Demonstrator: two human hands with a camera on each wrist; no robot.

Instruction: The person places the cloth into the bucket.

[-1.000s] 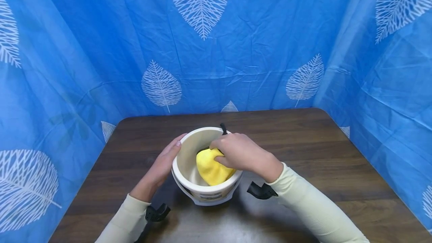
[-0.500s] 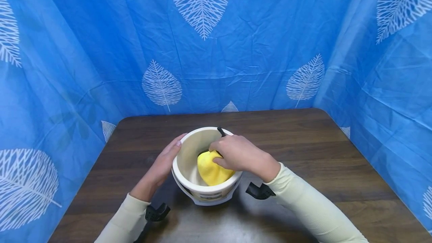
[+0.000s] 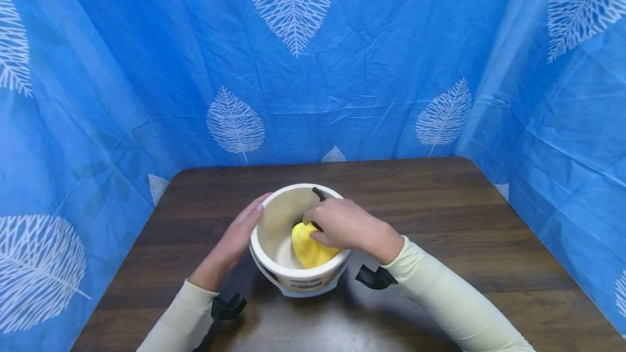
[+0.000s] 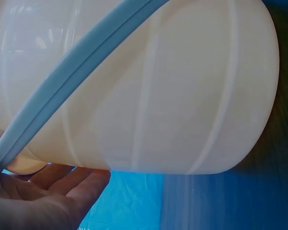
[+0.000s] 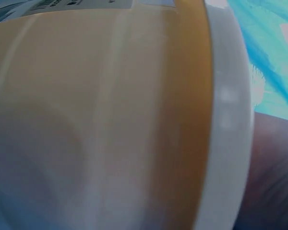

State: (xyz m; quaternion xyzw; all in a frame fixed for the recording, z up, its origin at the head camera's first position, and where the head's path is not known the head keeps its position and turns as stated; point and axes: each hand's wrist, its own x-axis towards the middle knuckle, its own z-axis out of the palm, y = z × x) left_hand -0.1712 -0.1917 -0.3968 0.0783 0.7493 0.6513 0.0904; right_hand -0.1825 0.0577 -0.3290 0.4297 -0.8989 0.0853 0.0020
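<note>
A white bucket [image 3: 266, 232] stands on the table, tilted slightly in the head view. My left hand [image 3: 238, 235] rests against its left outer wall near the rim, fingers fairly straight. The left wrist view shows those fingers [image 4: 89, 187] touching the bucket's side [image 4: 182, 96]. Reaching over the rim, my right hand [image 3: 344, 224] pinches a yellow cloth [image 3: 310, 249] inside the bucket, its thumb and fingers curled. A black stick-like piece [image 3: 318, 194] sticks out beyond that hand; what it joins is hidden. In the right wrist view only the bucket's outer wall [image 5: 110, 120] fills the frame.
The bucket's pale carrying handle [image 4: 72, 76] hangs down along its outside. Under it is a dark wooden table [image 3: 415, 194], walled in by a blue curtain [image 3: 362, 69] with white leaf prints. Black wrist camera mounts [image 3: 375, 277] stick out below both wrists.
The right hand has shifted a little down into the bucket. The yellow cloth's left edge has moved right, and the black piece's tip has moved left and down. The left hand stays put.
</note>
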